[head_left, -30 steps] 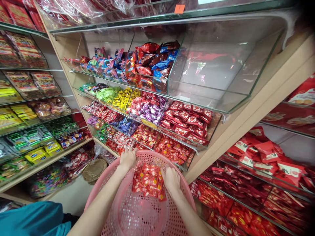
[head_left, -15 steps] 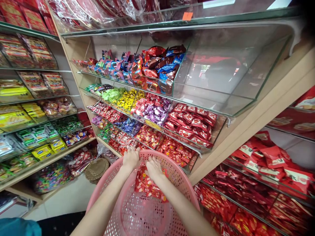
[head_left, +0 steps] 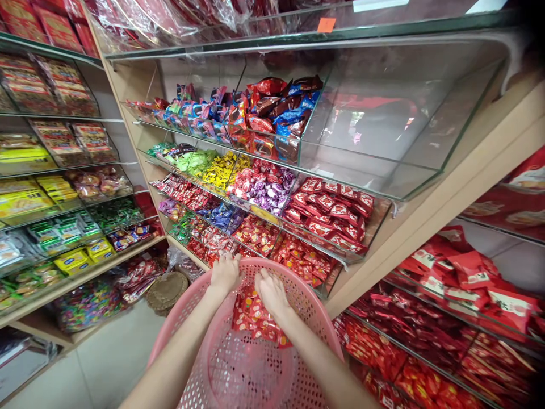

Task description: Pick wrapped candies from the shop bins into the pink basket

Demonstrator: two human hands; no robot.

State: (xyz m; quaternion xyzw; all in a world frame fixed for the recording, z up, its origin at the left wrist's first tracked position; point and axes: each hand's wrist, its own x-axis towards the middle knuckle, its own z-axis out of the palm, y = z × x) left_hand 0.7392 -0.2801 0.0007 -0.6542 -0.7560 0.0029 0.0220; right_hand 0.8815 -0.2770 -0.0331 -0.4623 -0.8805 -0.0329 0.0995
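Observation:
A pink perforated plastic basket [head_left: 315, 335] stands tilted below the shelves, its far rim against the lowest candy bins. My left hand [head_left: 225, 274] is closed over that far rim, its fingers on the outer side. Inside, red candy packets [head_left: 251, 318] with round yellow and white spots lie against the far wall. My right hand [head_left: 272, 292] is over them with its fingers curled in and seems to grip some. Its fingertips are partly hidden. Just beyond the rim, similar red candies [head_left: 302, 258] fill a glass-fronted bin.
Tiered glass shelves hold purple candies [head_left: 266, 196], yellow candies [head_left: 219, 170] and dark red packets [head_left: 330, 213]. Red bags [head_left: 464, 272] fill the shelves at right. Packaged snacks [head_left: 72, 258] line the left unit. A brown woven basket [head_left: 167, 292] sits on the floor.
My right hand has shifted slightly up and its fingers are more curled. My left hand stays on the rim. The teal cloth and dark fabric at lower left have left the view.

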